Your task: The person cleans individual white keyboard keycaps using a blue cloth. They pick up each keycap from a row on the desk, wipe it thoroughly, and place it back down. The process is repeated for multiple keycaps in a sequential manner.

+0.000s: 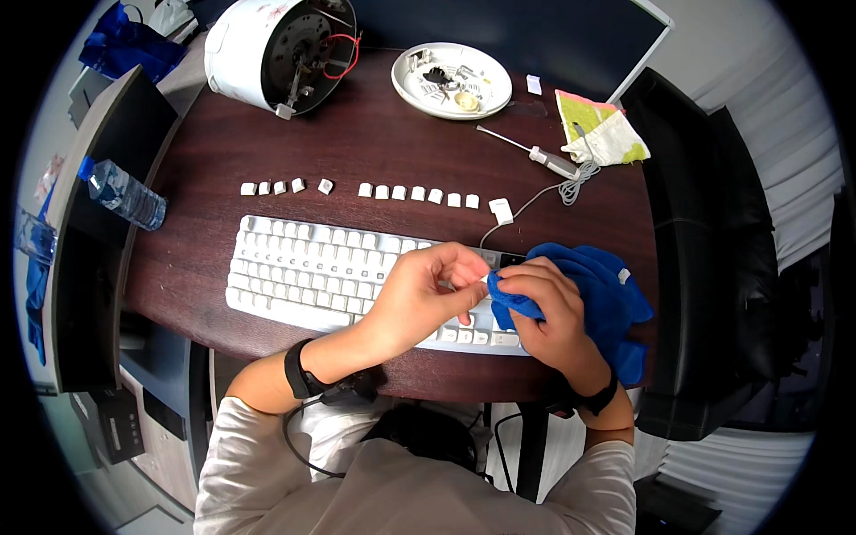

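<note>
Left hand (423,290): I'm seeing it pinching a small white piece (486,278).
Right hand (555,314): gripping a soft blue cloth (596,278).
White oblong keyboard (299,265): lying beneath both.

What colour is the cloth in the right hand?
Plain blue cloth, seen best in the head view.

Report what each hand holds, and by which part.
The right hand holds the blue cloth by a bunched end. The left hand seems to pinch something small and white against it; which part is hidden.

Keyboard (294,276) partly behind hands (423,290), appliance (236,58) cropped
</note>
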{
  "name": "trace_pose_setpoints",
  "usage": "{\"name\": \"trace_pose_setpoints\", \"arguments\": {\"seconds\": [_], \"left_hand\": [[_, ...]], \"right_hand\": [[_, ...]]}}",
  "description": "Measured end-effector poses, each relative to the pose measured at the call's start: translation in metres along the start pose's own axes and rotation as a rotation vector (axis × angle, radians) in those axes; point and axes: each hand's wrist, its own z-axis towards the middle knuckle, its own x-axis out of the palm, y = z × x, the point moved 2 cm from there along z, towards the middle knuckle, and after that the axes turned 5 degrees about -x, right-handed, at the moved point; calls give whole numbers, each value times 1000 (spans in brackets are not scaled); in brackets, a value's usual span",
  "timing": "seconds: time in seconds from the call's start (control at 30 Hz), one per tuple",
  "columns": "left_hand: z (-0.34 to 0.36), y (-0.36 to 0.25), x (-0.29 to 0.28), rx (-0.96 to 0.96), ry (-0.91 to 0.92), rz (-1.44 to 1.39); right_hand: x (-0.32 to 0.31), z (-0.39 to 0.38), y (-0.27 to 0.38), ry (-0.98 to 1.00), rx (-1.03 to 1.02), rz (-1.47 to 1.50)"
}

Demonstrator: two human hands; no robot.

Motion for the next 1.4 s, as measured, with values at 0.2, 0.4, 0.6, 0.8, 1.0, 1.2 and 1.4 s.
{"name": "trace_pose_setpoints", "arguments": {"seconds": [0.2, 0.4, 0.6, 0.8, 1.0, 1.2, 1.4], "left_hand": [[0, 3, -1, 14, -23, 28], [2, -4, -7, 82, -107, -10], [0, 0, -1, 41, -31, -24], [-1, 5, 2, 28, 18, -61], [-2, 8, 8, 88, -23, 19], [-2, 2, 3, -1, 76, -31], [-1, 6, 5, -41, 94, -127]], "right_hand": [[-1, 3, -1, 70, 26, 6], [-9, 1, 0, 49, 55, 0], [-3, -1, -3, -61, 13, 21], [0, -3, -5, -90, 4, 16], [2, -6, -6, -165, 8, -15], [-2, -4, -3, -151, -10, 10], [2, -4, -4, -88, -30, 31]]}}
